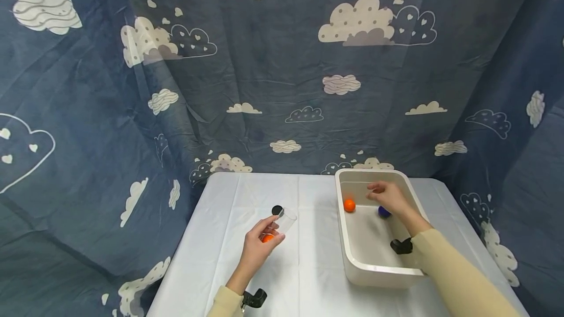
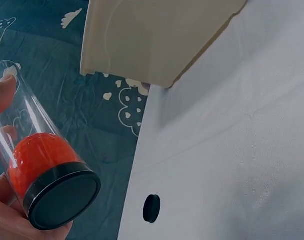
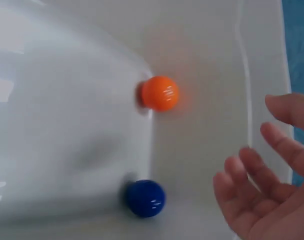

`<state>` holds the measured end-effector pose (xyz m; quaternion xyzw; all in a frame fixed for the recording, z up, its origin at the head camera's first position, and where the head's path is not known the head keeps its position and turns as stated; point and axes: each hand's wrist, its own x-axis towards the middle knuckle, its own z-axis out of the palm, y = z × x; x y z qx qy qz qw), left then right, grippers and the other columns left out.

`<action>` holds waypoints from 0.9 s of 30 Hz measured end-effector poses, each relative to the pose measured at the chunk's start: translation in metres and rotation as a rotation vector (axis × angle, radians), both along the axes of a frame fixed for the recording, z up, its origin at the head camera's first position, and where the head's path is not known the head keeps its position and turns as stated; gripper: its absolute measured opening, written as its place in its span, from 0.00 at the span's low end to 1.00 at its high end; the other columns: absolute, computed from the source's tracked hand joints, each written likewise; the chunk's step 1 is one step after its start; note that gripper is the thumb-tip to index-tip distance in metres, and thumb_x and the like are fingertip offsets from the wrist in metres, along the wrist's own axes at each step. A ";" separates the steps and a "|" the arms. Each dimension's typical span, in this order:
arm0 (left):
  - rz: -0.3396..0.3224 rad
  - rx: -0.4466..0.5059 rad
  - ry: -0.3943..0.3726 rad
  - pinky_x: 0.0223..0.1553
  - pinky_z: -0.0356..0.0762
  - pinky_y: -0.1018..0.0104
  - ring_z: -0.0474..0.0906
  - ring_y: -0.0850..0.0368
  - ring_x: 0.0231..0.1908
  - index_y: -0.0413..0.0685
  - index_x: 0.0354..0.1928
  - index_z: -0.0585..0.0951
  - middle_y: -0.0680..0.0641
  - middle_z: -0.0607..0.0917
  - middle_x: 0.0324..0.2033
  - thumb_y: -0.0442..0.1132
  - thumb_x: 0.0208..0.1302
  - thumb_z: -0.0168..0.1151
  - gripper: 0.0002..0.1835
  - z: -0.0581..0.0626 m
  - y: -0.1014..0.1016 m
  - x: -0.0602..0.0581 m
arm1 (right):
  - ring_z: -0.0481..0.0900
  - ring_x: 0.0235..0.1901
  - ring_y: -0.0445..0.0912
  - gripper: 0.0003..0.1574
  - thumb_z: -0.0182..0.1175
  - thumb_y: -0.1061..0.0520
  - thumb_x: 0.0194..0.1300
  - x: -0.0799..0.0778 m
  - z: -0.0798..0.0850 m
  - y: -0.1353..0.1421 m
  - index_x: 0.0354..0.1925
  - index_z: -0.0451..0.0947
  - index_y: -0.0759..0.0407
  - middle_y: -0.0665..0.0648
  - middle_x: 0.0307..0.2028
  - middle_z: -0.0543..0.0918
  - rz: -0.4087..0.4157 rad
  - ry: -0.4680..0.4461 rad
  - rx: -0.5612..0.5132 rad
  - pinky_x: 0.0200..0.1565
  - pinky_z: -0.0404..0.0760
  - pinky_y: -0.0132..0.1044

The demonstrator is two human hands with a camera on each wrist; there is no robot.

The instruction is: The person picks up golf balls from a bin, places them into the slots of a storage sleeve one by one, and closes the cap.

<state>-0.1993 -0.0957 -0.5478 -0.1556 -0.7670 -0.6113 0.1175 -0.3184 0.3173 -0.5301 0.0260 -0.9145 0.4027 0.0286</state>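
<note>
My left hand [image 1: 257, 246] grips a clear plastic tube [image 1: 285, 221], tilted, above the table. Inside it, at the end with a black cap [image 2: 64, 197], sits an orange ball [image 2: 39, 157]. The tube's other end looks uncovered. My right hand [image 1: 387, 197] is over the far part of a white bin [image 1: 345, 238], fingers loosely bent and holding nothing. Below it in the bin lie another orange ball [image 3: 161, 93], by the far left corner, and a blue ball [image 3: 145, 198], by the far wall to the right.
A loose black cap [image 1: 277, 210] lies on the white-covered table [image 1: 246, 199], just beyond the left hand. The bin takes up the table's right side, its walls rising around the right hand. Dark blue cloud-patterned cloth [image 1: 273, 62] hangs behind and at both sides.
</note>
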 end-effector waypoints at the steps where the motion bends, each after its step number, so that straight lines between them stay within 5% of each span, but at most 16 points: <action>1: -0.005 0.003 0.003 0.47 0.81 0.49 0.81 0.39 0.43 0.46 0.59 0.81 0.34 0.83 0.44 0.28 0.57 0.74 0.26 0.000 0.000 0.000 | 0.79 0.48 0.65 0.25 0.67 0.59 0.65 -0.001 -0.002 0.001 0.55 0.78 0.74 0.75 0.50 0.81 -0.010 -0.012 0.002 0.48 0.81 0.55; 8: -0.022 0.009 -0.010 0.49 0.81 0.50 0.81 0.39 0.44 0.40 0.60 0.80 0.34 0.83 0.45 0.29 0.59 0.73 0.26 0.001 -0.001 -0.001 | 0.74 0.55 0.70 0.32 0.67 0.59 0.63 -0.008 -0.019 0.006 0.60 0.73 0.77 0.79 0.57 0.75 -0.080 -0.049 0.030 0.57 0.74 0.60; 13: -0.003 0.012 -0.013 0.49 0.81 0.49 0.81 0.40 0.44 0.47 0.59 0.81 0.35 0.83 0.44 0.29 0.58 0.73 0.26 -0.001 -0.002 -0.001 | 0.70 0.58 0.72 0.34 0.67 0.62 0.60 -0.010 -0.028 0.010 0.60 0.71 0.79 0.80 0.59 0.73 -0.105 -0.048 0.028 0.59 0.70 0.63; 22: -0.009 0.016 -0.025 0.48 0.80 0.48 0.80 0.38 0.44 0.42 0.60 0.80 0.34 0.83 0.45 0.29 0.58 0.73 0.26 -0.004 -0.004 -0.001 | 0.72 0.57 0.69 0.43 0.73 0.54 0.52 -0.014 -0.042 0.016 0.63 0.72 0.70 0.76 0.60 0.73 -0.098 -0.102 0.097 0.59 0.70 0.59; 27: -0.005 0.033 -0.028 0.47 0.81 0.48 0.82 0.38 0.43 0.44 0.59 0.81 0.34 0.83 0.44 0.28 0.58 0.73 0.25 -0.004 -0.006 0.000 | 0.77 0.47 0.63 0.42 0.74 0.54 0.49 -0.015 -0.050 0.017 0.61 0.75 0.68 0.74 0.58 0.77 -0.089 -0.120 0.095 0.51 0.74 0.51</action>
